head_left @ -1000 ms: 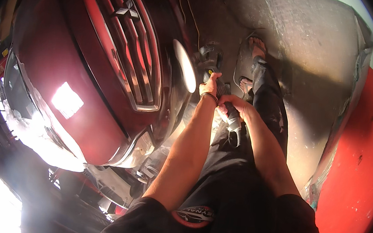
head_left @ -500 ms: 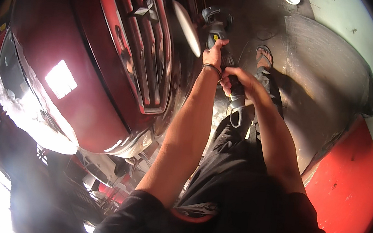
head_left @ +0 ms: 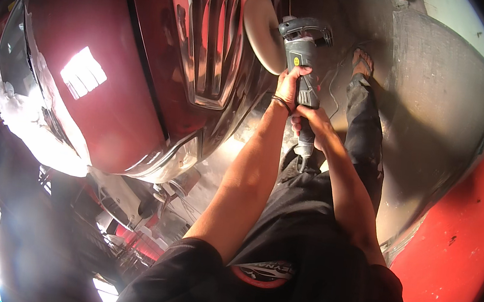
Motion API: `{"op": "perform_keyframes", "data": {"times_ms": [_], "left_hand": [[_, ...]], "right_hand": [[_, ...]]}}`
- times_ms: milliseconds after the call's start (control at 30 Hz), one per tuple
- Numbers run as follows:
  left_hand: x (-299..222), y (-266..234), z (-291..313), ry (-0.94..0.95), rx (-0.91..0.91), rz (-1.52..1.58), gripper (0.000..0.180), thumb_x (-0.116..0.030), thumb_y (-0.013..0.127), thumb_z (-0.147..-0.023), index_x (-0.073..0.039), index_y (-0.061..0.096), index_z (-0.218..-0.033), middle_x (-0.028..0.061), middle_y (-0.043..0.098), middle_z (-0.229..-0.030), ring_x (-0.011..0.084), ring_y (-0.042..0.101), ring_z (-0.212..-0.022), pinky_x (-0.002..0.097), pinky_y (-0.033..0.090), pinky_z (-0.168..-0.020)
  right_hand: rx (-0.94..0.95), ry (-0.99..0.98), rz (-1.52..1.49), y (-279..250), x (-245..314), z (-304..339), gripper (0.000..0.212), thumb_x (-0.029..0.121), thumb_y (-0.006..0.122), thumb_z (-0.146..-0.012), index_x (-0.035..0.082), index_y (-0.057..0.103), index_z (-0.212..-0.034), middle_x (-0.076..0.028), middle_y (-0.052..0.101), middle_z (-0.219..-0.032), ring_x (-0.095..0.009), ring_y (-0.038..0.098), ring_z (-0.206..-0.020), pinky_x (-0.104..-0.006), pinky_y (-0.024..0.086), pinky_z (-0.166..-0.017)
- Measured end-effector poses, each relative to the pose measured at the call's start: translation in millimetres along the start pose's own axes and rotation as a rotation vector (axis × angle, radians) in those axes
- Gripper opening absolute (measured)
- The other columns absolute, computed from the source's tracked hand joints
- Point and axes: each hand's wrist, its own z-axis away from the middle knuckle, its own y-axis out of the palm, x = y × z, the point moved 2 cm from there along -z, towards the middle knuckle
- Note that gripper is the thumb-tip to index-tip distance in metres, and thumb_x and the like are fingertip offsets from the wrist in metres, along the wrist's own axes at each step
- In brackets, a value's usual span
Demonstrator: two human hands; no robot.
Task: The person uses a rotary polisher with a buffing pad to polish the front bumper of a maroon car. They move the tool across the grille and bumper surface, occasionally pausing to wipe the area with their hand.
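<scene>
Rotary polisher [head_left: 300, 54], one, in both my hands: left hand [head_left: 288, 85] wrapped round its body, right hand [head_left: 315, 121] closed on the rear grip. Best handling, I judge: pale pad [head_left: 264, 34], ahead-left of my left hand, flat to the dark red car [head_left: 123, 103], pressure light. Long axis: head away, tail toward me; pad facing left.

Not much readable tbh. The polisher [head_left: 307, 91] has a yellow sticker [head_left: 297, 62], too tiny to make out. Nearer the camera than the polisher, the black shirt [head_left: 317, 277] has a pale-lettered print [head_left: 268, 270] with red edging, only partly showing.
</scene>
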Motion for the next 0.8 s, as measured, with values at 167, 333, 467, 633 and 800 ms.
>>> {"op": "perform_keyframes", "data": {"times_ms": [167, 333, 467, 633, 800], "left_hand": [[48.5, -56.5, 15.1, -0.021, -0.007, -0.066, 0.054, -0.032, 0.08, -0.083, 0.002, 0.063, -0.122, 0.0182, 0.075, -0.095, 0.0308, 0.076, -0.078, 0.047, 0.065, -0.07], [113.7, -111.6, 18.7, -0.079, 0.037, -0.026, 0.052, -0.034, 0.079, -0.084, -0.001, 0.064, -0.121, 0.0187, 0.075, -0.097, 0.0316, 0.076, -0.078, 0.0473, 0.065, -0.07], [159.1, -147.6, 24.8, -0.112, 0.055, -0.013, 0.052, -0.039, 0.079, -0.084, -0.001, 0.067, -0.118, 0.0164, 0.075, -0.096, 0.0302, 0.075, -0.077, 0.0469, 0.063, -0.068], [207.9, -183.8, 40.4, -0.239, 0.02, 0.058, 0.052, -0.044, 0.078, -0.084, -0.003, 0.067, -0.114, 0.0158, 0.072, -0.09, 0.0312, 0.072, -0.074, 0.047, 0.062, -0.067], [225.8, -197.7, 58.5, -0.221, 0.008, 0.094, 0.057, -0.047, 0.078, -0.083, 0.0, 0.068, -0.115, 0.0166, 0.073, -0.092, 0.0308, 0.073, -0.075, 0.046, 0.064, -0.069]], "right_hand": [[0.006, 0.002, -0.067, 1.9, -77.2, -5.5, 0.012, 0.016, 0.07, -0.093, 0.006, 0.064, -0.09, -0.004, 0.063, -0.075, -0.015, 0.062, -0.063, -0.0334, 0.051, -0.058], [-0.079, -0.001, -0.032, -7.3, -148.1, -6.2, 0.012, 0.014, 0.07, -0.091, 0.004, 0.064, -0.087, -0.006, 0.063, -0.074, -0.018, 0.062, -0.062, -0.0351, 0.053, -0.057], [-0.052, 0.05, -0.053, -14.6, -197.0, -7.7, 0.015, 0.016, 0.068, -0.093, 0.004, 0.062, -0.085, -0.007, 0.063, -0.073, -0.019, 0.062, -0.061, -0.035, 0.052, -0.056], [-0.087, 0.083, 0.021, -24.8, -245.1, -1.4, 0.019, 0.019, 0.068, -0.094, 0.003, 0.064, -0.084, -0.008, 0.064, -0.073, -0.019, 0.063, -0.059, -0.0346, 0.052, -0.054], [-0.133, 0.092, 0.019, -26.0, -274.4, 2.1, 0.02, 0.019, 0.071, -0.094, 0.001, 0.066, -0.086, -0.009, 0.067, -0.074, -0.019, 0.065, -0.059, -0.035, 0.053, -0.052]]}}
